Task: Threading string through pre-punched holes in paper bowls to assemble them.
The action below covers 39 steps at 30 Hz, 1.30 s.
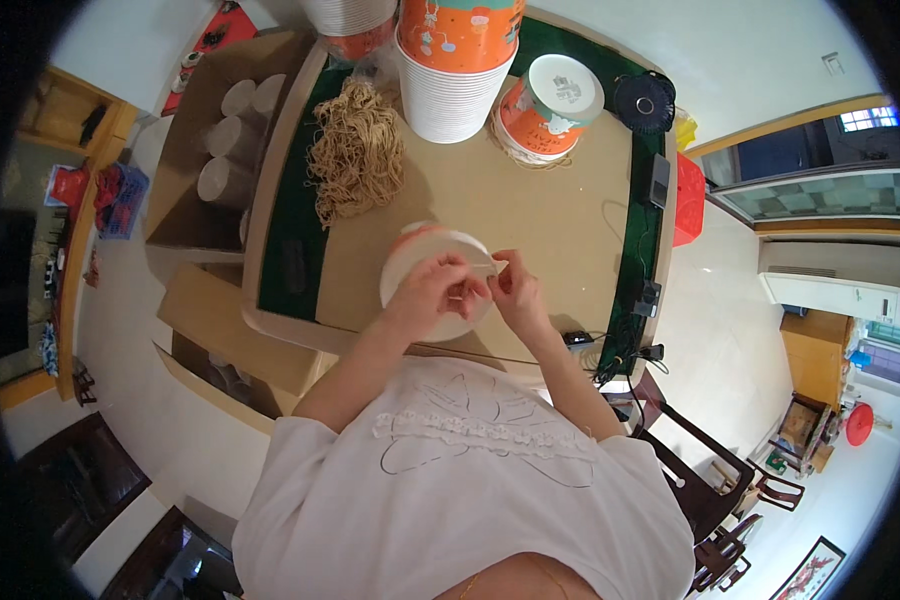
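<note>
A white-based paper bucket [398,272] with a patch of orange on its side is at the near edge of the table, in front of my body. Over its pale round face my left hand [435,292] is closed, with bent fingers. Just beyond the right rim, my right hand [518,292] pinches a thin pale string [484,266]. That string stretches between the fingertips of both hands. My left palm and part of the bucket are hidden by the fingers.
Beyond the hands lie a heap of tan strings [358,155], a tall stack of paper buckets [455,95] and a lidded orange bucket [540,125]. A black fan-like object [644,103], phone [660,181] and cables line the right edge. Cardboard boxes [185,215] with white cups stand left.
</note>
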Available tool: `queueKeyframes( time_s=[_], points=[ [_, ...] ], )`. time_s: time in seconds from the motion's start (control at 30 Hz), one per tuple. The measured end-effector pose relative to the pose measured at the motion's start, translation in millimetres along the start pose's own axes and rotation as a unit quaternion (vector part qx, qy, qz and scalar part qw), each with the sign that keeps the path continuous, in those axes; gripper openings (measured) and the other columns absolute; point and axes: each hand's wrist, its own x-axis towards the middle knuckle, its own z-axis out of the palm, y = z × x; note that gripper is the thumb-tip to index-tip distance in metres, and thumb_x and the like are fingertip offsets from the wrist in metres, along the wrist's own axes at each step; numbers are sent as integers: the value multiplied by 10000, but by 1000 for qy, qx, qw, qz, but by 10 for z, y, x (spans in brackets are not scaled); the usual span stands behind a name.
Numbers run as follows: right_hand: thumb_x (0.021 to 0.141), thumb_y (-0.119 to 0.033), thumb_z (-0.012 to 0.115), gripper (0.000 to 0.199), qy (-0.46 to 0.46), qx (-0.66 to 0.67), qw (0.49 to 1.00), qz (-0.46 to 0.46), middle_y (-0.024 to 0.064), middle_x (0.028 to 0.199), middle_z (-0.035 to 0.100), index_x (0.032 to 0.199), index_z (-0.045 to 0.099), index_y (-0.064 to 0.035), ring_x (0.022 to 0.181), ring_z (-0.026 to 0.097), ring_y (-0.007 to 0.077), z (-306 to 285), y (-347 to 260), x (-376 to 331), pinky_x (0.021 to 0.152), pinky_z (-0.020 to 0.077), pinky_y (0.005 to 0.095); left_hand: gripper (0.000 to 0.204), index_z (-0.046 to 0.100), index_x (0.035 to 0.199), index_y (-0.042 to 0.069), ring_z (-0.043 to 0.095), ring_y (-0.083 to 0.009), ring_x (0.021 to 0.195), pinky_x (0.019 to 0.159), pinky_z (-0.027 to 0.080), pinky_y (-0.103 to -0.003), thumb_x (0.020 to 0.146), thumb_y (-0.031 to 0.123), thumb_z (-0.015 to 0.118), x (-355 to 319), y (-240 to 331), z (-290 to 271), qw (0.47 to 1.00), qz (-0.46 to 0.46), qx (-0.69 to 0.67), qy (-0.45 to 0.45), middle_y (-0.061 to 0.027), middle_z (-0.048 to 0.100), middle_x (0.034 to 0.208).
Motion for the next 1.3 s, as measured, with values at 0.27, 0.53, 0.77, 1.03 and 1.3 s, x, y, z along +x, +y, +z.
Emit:
queueKeyframes(
  time_s=[0.27,0.53,0.77,1.03,1.3],
  points=[
    [820,-96,552,115,16,-42,995,-91,173,793,616,919,594,-55,735,602,359,14,115,28,626,479,416,142,568,834,58,511,-93,590,408,350,-201,887,168,496,58,116,-426,989,9,-142,38,-72,624,791],
    [814,-135,557,146,40,-160,974,-153,183,845,595,942,600,-80,787,594,347,-237,363,961,663,480,445,207,598,923,24,428,-66,534,386,289,-209,916,208,503,-365,147,-295,991,-123,-37,29,-14,520,646],
    [802,-50,567,211,-49,-49,994,-83,94,698,593,1011,595,-60,649,593,214,-329,-422,215,621,482,329,263,593,1028,-20,506,-110,665,589,406,-243,943,189,457,-415,-159,-276,995,-64,-81,9,-46,561,754],
    [926,-143,491,200,-357,264,886,137,64,767,640,951,628,-1,697,615,126,126,30,-592,640,495,250,257,594,1029,-20,578,-149,805,787,467,-276,928,183,473,-243,-351,-192,987,3,-156,47,-72,619,911],
    [935,-209,497,290,11,490,840,234,122,895,657,1007,611,48,818,647,189,219,426,-434,778,529,294,239,644,912,18,583,-110,842,812,462,-258,910,229,530,-339,-648,-457,975,-122,143,117,-54,647,887]
  ],
)
